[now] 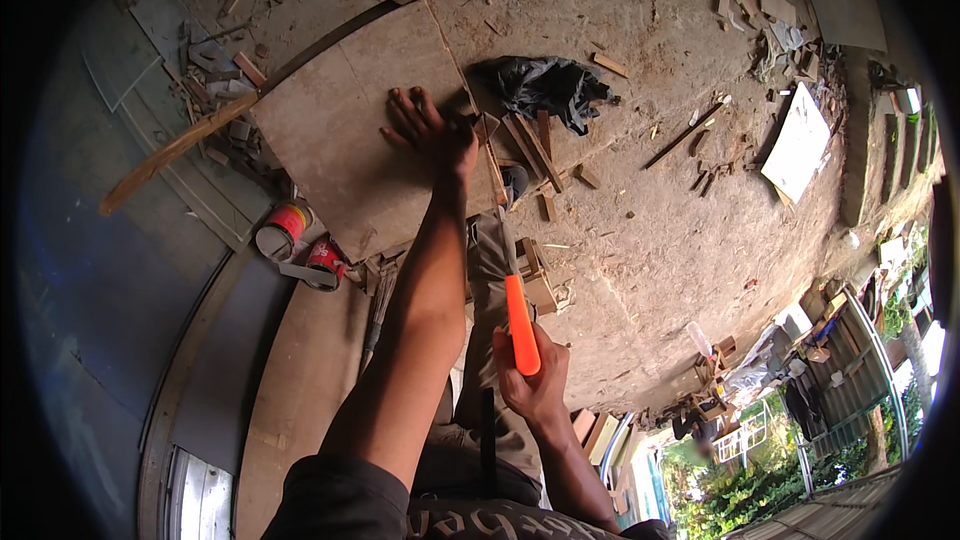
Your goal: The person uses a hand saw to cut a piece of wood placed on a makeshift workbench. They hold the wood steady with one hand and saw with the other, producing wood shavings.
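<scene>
My left hand lies flat on a wide wooden board near its right edge, fingers spread. My right hand is wrapped round the bright orange handle of a handsaw. From the handle, the thin blade points away from me and meets the board's right edge close to its near end. A narrow strip of wood runs along that edge, past my left hand. One of my legs is under the blade, with the foot partly hidden beside the board.
A crumpled black plastic bag and wood offcuts lie right of the board. Two open paint cans stand to its left, near a long wooden stick. A white panel rests on the dusty floor at far right.
</scene>
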`<state>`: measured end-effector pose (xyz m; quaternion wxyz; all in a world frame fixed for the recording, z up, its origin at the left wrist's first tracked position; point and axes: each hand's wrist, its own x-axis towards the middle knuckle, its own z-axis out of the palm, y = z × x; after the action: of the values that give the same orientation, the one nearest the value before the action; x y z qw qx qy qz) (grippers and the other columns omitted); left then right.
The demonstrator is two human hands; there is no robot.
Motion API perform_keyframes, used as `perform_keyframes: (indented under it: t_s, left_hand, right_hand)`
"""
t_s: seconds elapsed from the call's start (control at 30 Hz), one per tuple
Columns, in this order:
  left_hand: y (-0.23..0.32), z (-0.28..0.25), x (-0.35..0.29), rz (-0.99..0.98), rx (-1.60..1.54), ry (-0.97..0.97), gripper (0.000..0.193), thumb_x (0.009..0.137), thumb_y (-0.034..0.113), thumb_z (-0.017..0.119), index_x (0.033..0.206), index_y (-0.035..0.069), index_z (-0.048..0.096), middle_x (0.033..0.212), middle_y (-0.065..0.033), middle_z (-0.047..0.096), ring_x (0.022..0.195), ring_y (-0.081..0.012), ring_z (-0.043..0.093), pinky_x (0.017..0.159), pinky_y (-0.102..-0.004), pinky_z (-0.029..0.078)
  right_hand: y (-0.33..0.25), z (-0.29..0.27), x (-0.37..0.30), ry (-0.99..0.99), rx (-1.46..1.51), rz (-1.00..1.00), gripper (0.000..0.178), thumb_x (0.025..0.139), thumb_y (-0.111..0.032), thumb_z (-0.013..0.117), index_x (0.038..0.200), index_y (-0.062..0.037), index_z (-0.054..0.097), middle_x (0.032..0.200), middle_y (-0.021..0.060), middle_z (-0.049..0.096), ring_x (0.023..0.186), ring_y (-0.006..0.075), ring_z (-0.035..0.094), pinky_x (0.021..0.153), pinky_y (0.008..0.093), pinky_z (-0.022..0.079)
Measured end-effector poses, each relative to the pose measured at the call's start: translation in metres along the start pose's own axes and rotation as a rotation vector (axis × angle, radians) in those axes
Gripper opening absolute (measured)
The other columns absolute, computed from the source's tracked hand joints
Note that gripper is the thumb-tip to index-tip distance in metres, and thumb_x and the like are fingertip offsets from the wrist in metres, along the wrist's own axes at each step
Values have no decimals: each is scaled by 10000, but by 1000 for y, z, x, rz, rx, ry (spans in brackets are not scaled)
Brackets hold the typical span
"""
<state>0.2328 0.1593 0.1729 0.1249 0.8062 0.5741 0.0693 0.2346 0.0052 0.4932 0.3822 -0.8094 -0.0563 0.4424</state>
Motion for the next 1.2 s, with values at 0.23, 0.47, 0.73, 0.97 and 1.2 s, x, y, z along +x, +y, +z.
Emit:
perform_keyframes:
  t_s: [0.23,0.47,0.73,0.97,1.2]
  left_hand:
    - [-1,-3,-4,-1,-5,-9,681,859,336,538,1442,45,339,1581,-237,162,1471,-398,142,1133,-662,37]
    - [1,2,3,2,-9,16,674,869,349,515,1446,46,341,1575,-236,183,1472,-392,148,1138,-654,35]
    - [3,-3,3,10,-32,29,644,881,357,484,1428,38,368,1561,-238,222,1462,-403,181,1131,-666,58]
    - [0,-3,3,12,1,-21,715,863,433,554,1431,45,361,1559,-243,220,1464,-409,172,1130,-671,67]
    - [-1,9,-1,104,0,47,805,836,522,605,1441,58,347,1562,-243,213,1465,-403,174,1130,-666,83]
  right_hand:
    - [-4,-3,-2,-11,-41,37,149,868,-72,651,799,9,546,562,96,515,490,145,502,464,295,393]
    - [4,-4,2,-24,-49,47,185,873,-139,665,808,3,565,588,141,570,487,259,606,479,331,451]
    - [8,-11,-28,6,-53,69,180,886,-90,648,783,13,542,541,91,478,473,118,436,457,300,361]
    - [8,21,77,91,-95,-68,265,912,-170,618,743,25,556,541,134,495,468,165,468,477,350,381]
    - [31,46,147,37,-150,-49,153,823,-124,631,838,26,604,710,265,605,710,459,616,592,443,485]
